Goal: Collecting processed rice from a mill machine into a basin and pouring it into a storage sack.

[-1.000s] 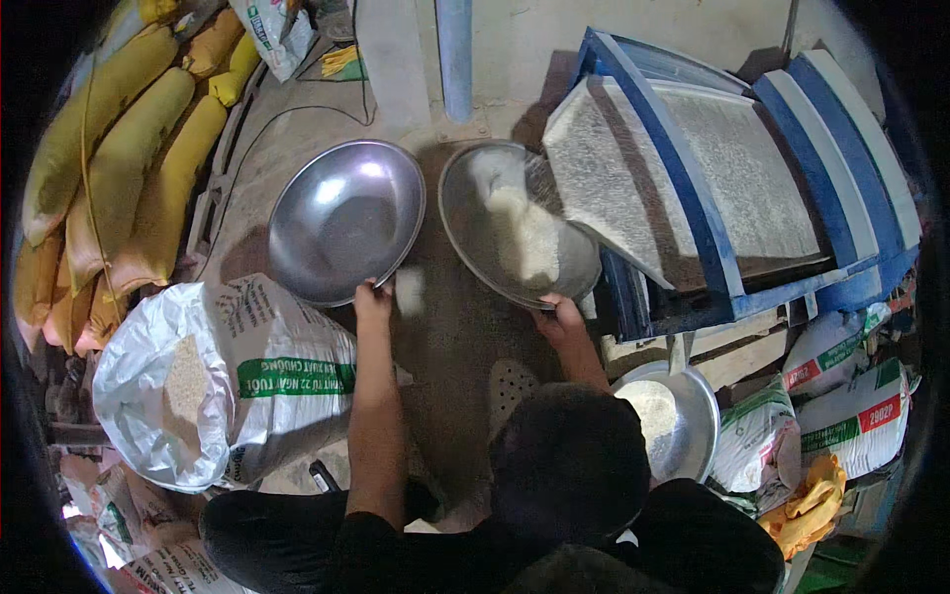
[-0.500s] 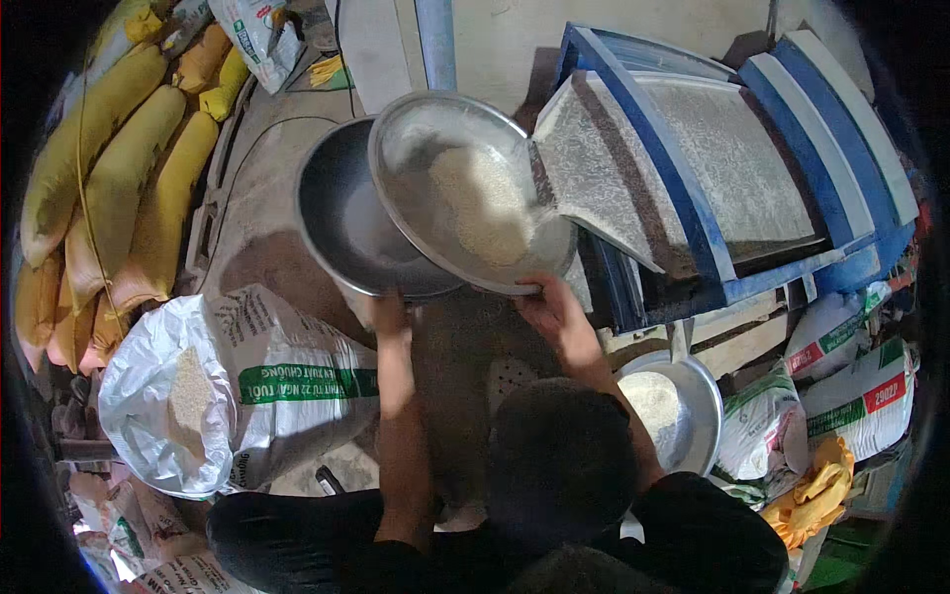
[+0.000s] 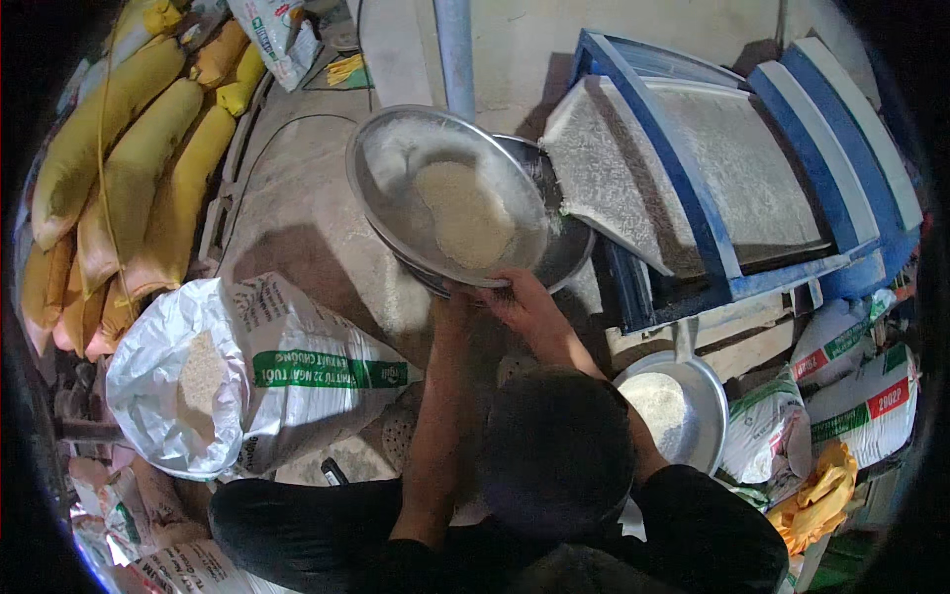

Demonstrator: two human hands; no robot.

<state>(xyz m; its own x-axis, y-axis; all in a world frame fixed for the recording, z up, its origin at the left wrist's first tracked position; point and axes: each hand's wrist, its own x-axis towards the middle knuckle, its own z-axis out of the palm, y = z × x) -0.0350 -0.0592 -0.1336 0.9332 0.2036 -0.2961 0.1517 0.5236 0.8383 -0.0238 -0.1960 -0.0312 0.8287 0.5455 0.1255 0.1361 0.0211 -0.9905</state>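
A silver metal basin [image 3: 381, 203] holds a heap of pale grain [image 3: 460, 213] and tilts over a dark basin [image 3: 572, 249]. My right hand [image 3: 520, 300] grips its near rim, fingers closed. Beneath that rim, my left hand [image 3: 456, 309] is at the near edge of the dark basin; the silver basin partly hides its fingers. The dark basin's right side shows under the lip of a sloping metal chute [image 3: 604, 188] on a blue-framed machine [image 3: 673, 163]. The rest of the dark basin is mostly covered.
An open white sack of grain [image 3: 307, 346] stands at left. Full yellow sacks [image 3: 139, 198] are piled beyond it. To the right, a metal pan [image 3: 705, 401] holds pale meal, near white sacks [image 3: 861, 406] and an orange cloth [image 3: 816, 500]. A blue pipe [image 3: 454, 59] rises at the back.
The silver basin has moved left from the chute, with my right hand on it. The dark basin has slid right beneath it, and my left hand has moved right too.
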